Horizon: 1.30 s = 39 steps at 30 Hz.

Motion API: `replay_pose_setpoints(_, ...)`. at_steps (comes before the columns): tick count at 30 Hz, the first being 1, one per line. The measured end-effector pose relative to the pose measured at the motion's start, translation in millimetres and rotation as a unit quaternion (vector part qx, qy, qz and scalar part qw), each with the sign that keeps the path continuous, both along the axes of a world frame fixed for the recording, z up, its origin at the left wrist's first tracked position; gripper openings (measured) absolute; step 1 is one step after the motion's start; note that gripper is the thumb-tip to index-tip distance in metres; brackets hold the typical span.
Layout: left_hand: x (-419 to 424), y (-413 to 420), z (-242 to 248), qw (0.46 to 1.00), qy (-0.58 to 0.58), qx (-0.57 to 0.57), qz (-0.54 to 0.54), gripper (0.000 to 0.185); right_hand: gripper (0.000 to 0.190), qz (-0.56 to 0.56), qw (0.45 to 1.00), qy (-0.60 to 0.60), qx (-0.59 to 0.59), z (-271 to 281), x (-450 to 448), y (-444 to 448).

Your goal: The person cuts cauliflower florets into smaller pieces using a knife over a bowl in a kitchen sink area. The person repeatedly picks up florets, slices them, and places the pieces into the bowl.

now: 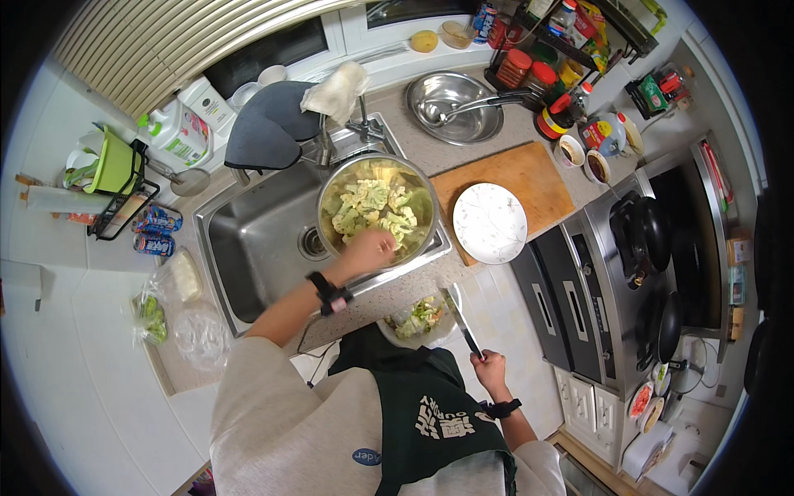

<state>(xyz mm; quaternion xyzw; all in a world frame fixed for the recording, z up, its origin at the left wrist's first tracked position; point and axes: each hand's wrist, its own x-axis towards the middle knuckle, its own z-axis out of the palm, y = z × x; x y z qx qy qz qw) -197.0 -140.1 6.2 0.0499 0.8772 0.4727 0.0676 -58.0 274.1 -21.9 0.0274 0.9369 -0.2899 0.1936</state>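
Cut cauliflower florets (pixel 374 198) lie in a large stainless steel bowl (pixel 428 214) at the right side of the sink. My left hand (pixel 367 251) is over the bowl's near edge, fingers curled and slightly blurred; whether it grips a piece is unclear. My right hand (pixel 490 370) holds a kitchen knife (pixel 462 322) by its dark handle, low at my right, blade pointing up towards the counter. Below the counter edge, a bin (pixel 443 338) holds vegetable scraps. A white patterned plate (pixel 490 223) rests upside down or flat, partly over a wooden cutting board (pixel 539 180).
The steel sink (pixel 260 248) spans the left. A second metal bowl (pixel 456 133) with a ladle stands behind the board, near sauce bottles (pixel 561 118). An oven mitt (pixel 270 127) hangs by the faucet (pixel 324 146). Plastic bags (pixel 201 338) lie left; the stove (pixel 642 260) is right.
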Motion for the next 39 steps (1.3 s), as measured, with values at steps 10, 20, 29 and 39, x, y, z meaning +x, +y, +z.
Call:
replay_pose_setpoints(10,-55,-98,-49,0.956,-0.007,-0.275,-0.104,0.028,0.032,-0.016,1.000,-0.006,-0.010,9,10,-4)
replay_pose_setpoints(20,-36,-113,21,0.997,-0.035,-0.067,0.013,0.014,0.038,-0.022,0.999,0.034,-0.036,-1,22,3)
replay_pose_setpoints(29,45,-40,49,0.875,-0.215,0.410,0.142,0.017,0.037,0.010,0.994,0.054,-0.092,22,12,-5)
replay_pose_setpoints(39,122,73,14,0.882,-0.209,0.356,0.228,0.014,0.022,0.102,0.973,0.172,-0.114,45,6,-5)
